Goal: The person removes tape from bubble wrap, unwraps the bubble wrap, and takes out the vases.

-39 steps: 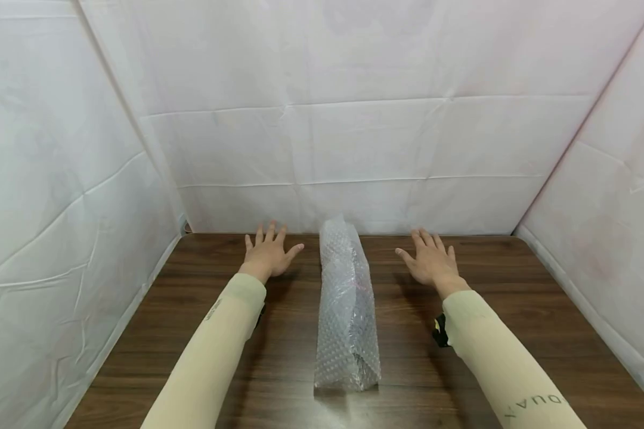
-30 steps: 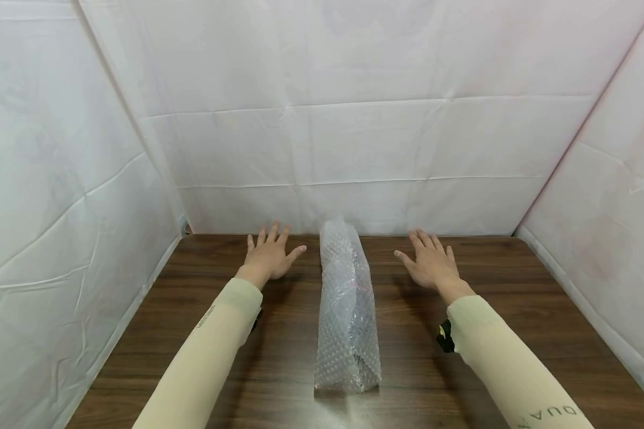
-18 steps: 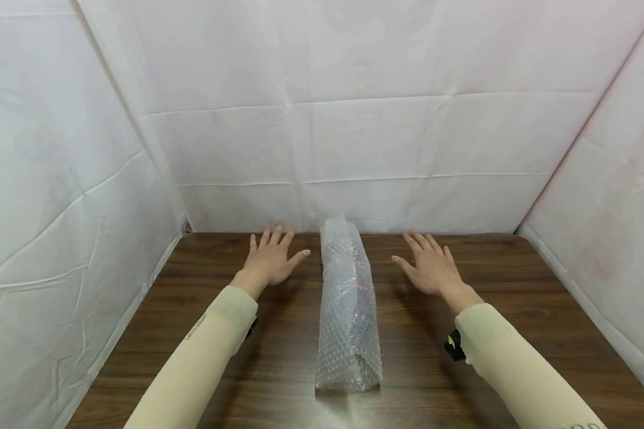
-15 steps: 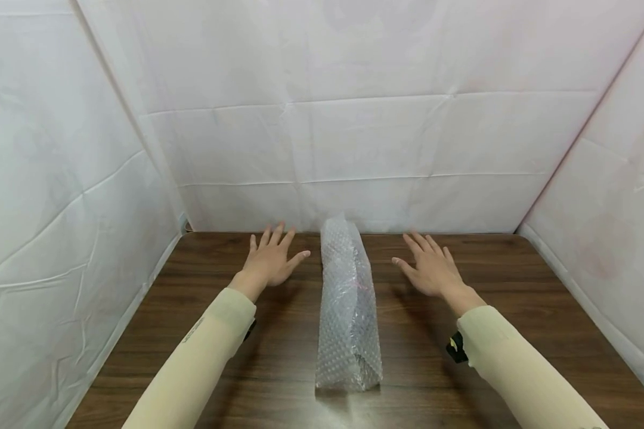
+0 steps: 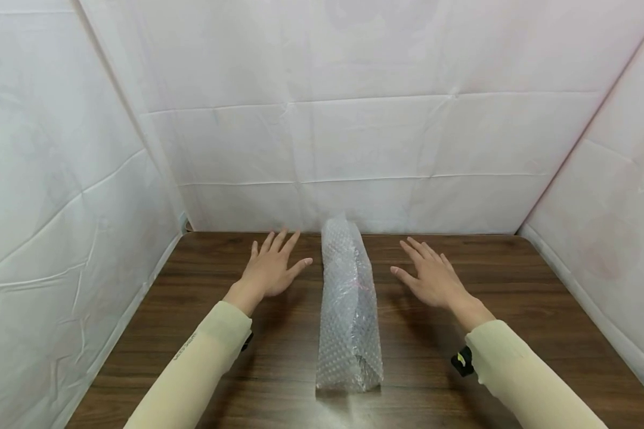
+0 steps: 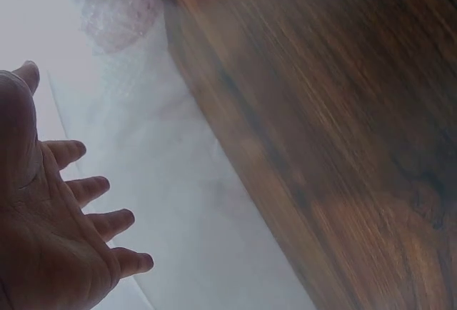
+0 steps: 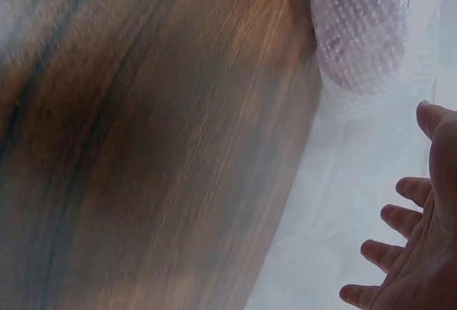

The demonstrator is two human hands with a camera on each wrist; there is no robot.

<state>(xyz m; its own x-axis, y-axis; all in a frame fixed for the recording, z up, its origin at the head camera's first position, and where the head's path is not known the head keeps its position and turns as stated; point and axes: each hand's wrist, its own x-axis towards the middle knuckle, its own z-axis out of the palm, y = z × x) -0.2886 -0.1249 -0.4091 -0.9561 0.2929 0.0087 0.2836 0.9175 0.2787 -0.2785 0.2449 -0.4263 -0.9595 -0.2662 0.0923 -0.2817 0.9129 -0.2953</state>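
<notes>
A long bundle in clear bubble wrap [image 5: 349, 310] lies lengthwise on the table between my hands; what the wrap covers is hidden. To its left, my left hand [image 5: 269, 271] is spread palm down, holding nothing, thumb pointing toward the bundle. On the other side my right hand [image 5: 433, 277] mirrors it, fingers apart and extended, a small gap from the wrap. Each wrist view shows the bare palm with straight fingers, and the far end of the bubble wrap [image 7: 364, 31] near the top.
The dark wood-grain table [image 5: 193, 310] ends at a white cloth backdrop [image 5: 365, 143] just behind the fingertips. White cloth walls [image 5: 48, 238] also enclose the left and right sides. A small dark device [image 5: 463, 361] sits at the right wrist.
Both hands have drawn slightly back from the table's far edge and a little inward toward the bundle. The bubble-wrapped bundle has stayed in place.
</notes>
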